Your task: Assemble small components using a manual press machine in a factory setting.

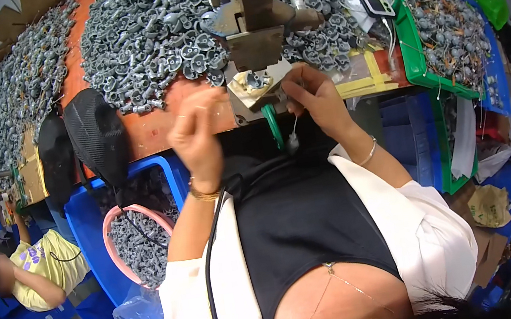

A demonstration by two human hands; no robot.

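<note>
Smooth, moulded grey plastic parts [145, 37], cupped and curved, lie heaped across the red-orange desk [149, 135]. A scuffed metal press [257, 48] stands over a cream, rough-edged block [247, 98], on which a dark grey part [255, 81] sits. A rounded green loop [273, 127] juts from just below the block toward the person.

A blue crate [81, 228] below the desk holds a pink-rimmed basin [107, 239] full of small grey pieces [137, 240]. To the right, a green-walled tray [412, 47] borders a pile of round grey pieces with thin orange strands [451, 31].

The right hand [320, 98] has a narrow, pinched grip on a small wired piece [293, 143] — a thin pale strand with a grey knob at its end. It hangs just beside the green loop, at the desk's near edge; its long axis runs nearly upright in the view, knob downward and leaning slightly left. The left hand [200, 142] is raised left of the block, blurred; whether its grip holds anything, I cannot tell.
</note>
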